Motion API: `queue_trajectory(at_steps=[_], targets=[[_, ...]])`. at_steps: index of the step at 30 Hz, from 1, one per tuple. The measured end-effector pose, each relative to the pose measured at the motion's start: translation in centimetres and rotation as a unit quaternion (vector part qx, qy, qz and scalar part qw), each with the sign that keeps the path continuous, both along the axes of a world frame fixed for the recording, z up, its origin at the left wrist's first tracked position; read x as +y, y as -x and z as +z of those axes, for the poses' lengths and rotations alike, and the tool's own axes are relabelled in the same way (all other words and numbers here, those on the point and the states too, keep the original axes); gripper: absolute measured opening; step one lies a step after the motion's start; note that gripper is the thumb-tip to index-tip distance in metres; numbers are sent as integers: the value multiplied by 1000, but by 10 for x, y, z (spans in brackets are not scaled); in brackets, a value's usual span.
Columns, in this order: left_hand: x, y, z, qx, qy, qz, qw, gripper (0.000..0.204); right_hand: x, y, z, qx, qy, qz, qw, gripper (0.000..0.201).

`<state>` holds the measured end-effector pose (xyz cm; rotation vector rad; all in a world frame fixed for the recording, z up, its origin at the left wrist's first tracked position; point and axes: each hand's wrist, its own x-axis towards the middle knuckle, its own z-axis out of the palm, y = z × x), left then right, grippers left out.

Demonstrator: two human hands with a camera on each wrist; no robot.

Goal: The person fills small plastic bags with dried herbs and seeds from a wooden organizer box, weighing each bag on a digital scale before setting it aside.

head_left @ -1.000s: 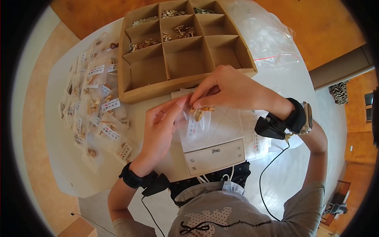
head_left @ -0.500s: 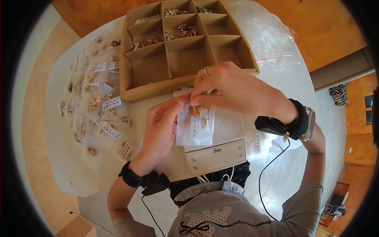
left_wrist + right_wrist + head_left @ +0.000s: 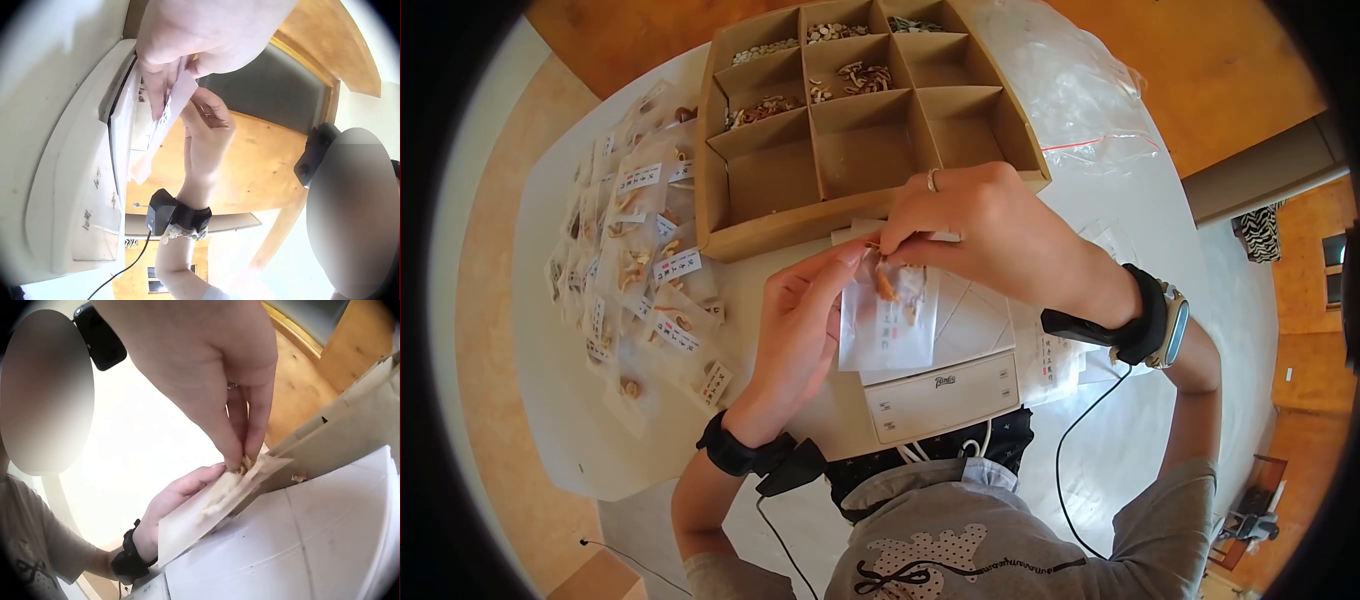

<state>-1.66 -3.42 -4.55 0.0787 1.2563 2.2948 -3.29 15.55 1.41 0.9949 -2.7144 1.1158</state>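
Note:
A small frosted plastic bag (image 3: 888, 345) with printed lettering hangs upright over a white kitchen scale (image 3: 945, 397). My left hand (image 3: 805, 312) grips its upper left edge between thumb and fingers. At the bag's mouth my right hand (image 3: 990, 228) pinches dried orange-tan pieces (image 3: 245, 464), fingertips right at the opening in the right wrist view. More dried pieces (image 3: 912, 300) show through the bag's wall. In the left wrist view the left fingers cover part of the bag (image 3: 172, 112).
Behind the hands stands a cardboard box (image 3: 790, 228) with compartments, several holding dried slices. Filled, labelled bags (image 3: 640, 270) are heaped at the left. Printed bags (image 3: 1048, 355) lie right of the scale, and a large clear bag (image 3: 1090, 100) lies at the far right.
The dried pieces have gone from the right fingers' front down into the bag's mouth. My right hand has turned, showing its ring, and the bag hangs flatter toward the camera.

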Motion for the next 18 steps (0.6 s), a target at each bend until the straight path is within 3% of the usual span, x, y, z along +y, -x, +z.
queue_trajectory(at_steps=[6, 8, 11, 12, 15, 18], targets=[[2, 1, -5, 37, 11, -5, 999, 28, -1, 0, -1, -87, 17, 62, 994, 8], [-1, 1, -6, 48, 30, -10, 998, 29, -3, -1, -1, -93, 39, 38, 994, 8], [-5, 5, -11, 0, -62, -19, 998, 32, -8, -2, 2, -97, 100, -8, 990, 9], [-4, 5, -12, 4, -45, 2, 999, 33, -9, -2, 3, -98, 124, -25, 987, 9], [-2, 4, -12, 15, -18, 49, 999, 34, -7, -5, 2, -13, 152, -85, 985, 10], [0, 3, -1, 19, -34, 54, 998, 34, -4, -12, 2, 61, 24, -88, 994, 11]])
